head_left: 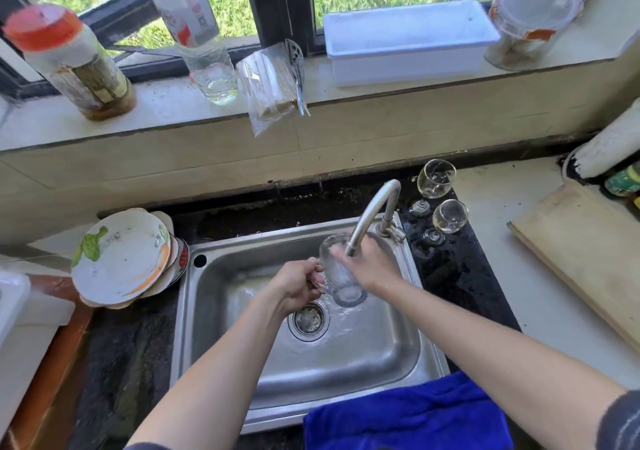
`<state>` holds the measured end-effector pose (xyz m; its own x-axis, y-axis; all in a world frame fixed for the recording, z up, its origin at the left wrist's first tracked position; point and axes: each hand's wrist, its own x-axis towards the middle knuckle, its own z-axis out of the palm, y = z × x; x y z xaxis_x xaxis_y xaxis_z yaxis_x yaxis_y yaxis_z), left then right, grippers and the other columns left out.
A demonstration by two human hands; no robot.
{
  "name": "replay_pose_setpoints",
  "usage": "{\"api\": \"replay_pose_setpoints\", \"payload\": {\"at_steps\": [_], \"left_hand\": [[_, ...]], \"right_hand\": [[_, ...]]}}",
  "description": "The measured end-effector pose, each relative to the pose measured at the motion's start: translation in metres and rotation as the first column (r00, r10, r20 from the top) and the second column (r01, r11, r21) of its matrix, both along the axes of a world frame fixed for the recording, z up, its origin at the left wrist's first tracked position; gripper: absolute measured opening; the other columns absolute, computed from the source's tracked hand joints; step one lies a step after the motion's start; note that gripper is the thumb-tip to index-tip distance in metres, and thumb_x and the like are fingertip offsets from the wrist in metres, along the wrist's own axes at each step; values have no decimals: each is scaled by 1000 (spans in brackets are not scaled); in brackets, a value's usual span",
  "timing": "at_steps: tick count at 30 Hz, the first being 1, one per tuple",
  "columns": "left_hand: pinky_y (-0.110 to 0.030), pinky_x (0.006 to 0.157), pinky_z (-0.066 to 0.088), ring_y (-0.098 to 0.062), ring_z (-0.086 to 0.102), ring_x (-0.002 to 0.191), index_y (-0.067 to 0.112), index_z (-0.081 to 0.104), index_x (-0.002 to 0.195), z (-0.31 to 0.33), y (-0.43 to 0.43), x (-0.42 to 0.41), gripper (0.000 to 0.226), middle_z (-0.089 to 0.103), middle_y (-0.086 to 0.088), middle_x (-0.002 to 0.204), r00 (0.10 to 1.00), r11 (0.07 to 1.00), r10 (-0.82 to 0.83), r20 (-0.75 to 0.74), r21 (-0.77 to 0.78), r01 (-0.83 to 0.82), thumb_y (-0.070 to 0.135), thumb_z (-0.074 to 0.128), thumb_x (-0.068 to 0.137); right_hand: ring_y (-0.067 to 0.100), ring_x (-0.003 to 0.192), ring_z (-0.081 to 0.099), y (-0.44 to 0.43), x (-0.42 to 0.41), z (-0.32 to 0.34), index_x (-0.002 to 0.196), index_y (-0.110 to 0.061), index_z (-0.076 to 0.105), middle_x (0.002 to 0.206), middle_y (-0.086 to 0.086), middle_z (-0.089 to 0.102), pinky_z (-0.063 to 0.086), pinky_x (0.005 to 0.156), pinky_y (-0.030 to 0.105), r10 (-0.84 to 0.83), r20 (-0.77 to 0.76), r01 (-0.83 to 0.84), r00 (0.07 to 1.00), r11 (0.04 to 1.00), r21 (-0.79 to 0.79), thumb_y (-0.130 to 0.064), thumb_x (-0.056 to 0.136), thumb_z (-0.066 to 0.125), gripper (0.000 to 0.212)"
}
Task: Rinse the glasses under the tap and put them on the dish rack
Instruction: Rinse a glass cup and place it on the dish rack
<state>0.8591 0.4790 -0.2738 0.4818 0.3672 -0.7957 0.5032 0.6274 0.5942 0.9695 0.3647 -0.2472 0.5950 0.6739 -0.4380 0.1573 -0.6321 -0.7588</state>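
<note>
Glass mug [341, 276]: held tipped on its side over the sink [346, 373], just under the spout of the tap [372, 214].
Left hand [298, 285]: clenched round the mug's handle.
Right hand [372, 262]: lay on the mug near its rim; too blurry to tell if gripping or only touching.
Back wine glass [435, 179]: stood on the wet dark counter, right of the tap.
Front wine glass [449, 215]: stood just beside it.
Plates [121, 259]: piled left of the sink.
Blue cloth [408, 415]: draped over the sink's front edge.

- Left hand [298, 285] and right hand [367, 266]: bare.
- Forearms [214, 363]: bare.
- Right sleeve [620, 422], lower right corner: dark grey, faint pale stripes.
- Left sleeve [145, 447], bottom edge: dark.
</note>
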Motion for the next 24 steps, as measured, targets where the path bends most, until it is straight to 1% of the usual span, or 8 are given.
{"api": "replay_pose_setpoints", "payload": {"at_steps": [2, 4, 8, 10, 13, 16, 18, 24], "left_hand": [[-17, 36, 30, -8, 41, 35, 10, 47, 72, 0, 5, -4, 38, 48, 2, 42, 998, 998, 64, 8, -19, -64, 21, 32, 104], [-17, 36, 30, -8, 41, 35, 10, 47, 71, 3, 4, -3, 38, 47, 1, 44, 998, 998, 63, 26, -27, -62, 20, 32, 104], [-18, 36, 30, -10, 39, 40, 9, 48, 73, -2, -6, 0, 34, 45, -1, 48, 996, 996, 70, 62, -63, -66, 18, 34, 103], [-19, 36, 33, -10, 41, 40, 9, 49, 75, -7, -6, -3, 34, 48, 0, 47, 989, 990, 124, 76, -81, -118, 20, 34, 104], [-22, 45, 44, -12, 50, 45, 9, 51, 81, -11, -3, -9, 31, 54, -2, 53, 985, 989, 138, 100, -64, -132, 22, 35, 104], [-29, 61, 51, -18, 56, 65, 7, 59, 96, -6, 6, -7, 21, 62, -8, 79, 998, 992, -35, 52, 119, 29, 19, 44, 101], [-31, 65, 47, -17, 56, 74, 13, 63, 101, 0, 14, 0, 18, 64, -7, 91, 998, 966, -53, 37, 256, 42, 23, 49, 98], [-36, 74, 48, -16, 58, 79, 15, 58, 89, 11, 2, 23, 31, 63, -2, 90, 993, 960, 44, 109, 272, -72, 28, 34, 103]], "right_hand": [[7, 117, 46, -16, -21, 3, 130, -31, 39, 133, -17, 41, 42, 97, 27, 114, -81, -106, 990, 989, 104, -58, 86, 57, 54], [8, 119, 41, -12, -19, -4, 137, -30, 35, 135, -16, 42, 37, 105, 39, 74, -168, -54, 983, 991, 124, -56, 90, 53, 57], [14, 90, 51, -2, 4, -2, 128, -22, 52, 110, -4, 62, 43, 74, 31, -162, -276, 168, 947, 986, -2, -50, 98, 41, 43], [13, 88, 55, -4, -6, 8, 117, -25, 53, 95, -12, 56, 45, 74, 32, -134, -302, 135, 944, 991, -18, -55, 95, 44, 39], [12, 93, 60, -17, -20, 13, 111, -28, 52, 102, -11, 59, 49, 77, 34, -28, -416, 47, 909, 998, 36, -47, 94, 53, 25], [9, 89, 62, -14, -10, 5, 99, -37, 53, 106, -8, 64, 53, 80, 35, -32, -293, 58, 956, 995, 80, -45, 90, 62, 15], [10, 94, 63, -17, -2, -1, 102, -43, 50, 104, -13, 64, 53, 88, 41, 34, -140, -26, 990, 998, 58, -51, 83, 67, 27], [17, 98, 63, -35, -7, 11, 136, -43, 30, 108, -6, 67, 47, 89, 37, 181, 72, -176, 981, 982, -65, -64, 82, 57, 64]]}}
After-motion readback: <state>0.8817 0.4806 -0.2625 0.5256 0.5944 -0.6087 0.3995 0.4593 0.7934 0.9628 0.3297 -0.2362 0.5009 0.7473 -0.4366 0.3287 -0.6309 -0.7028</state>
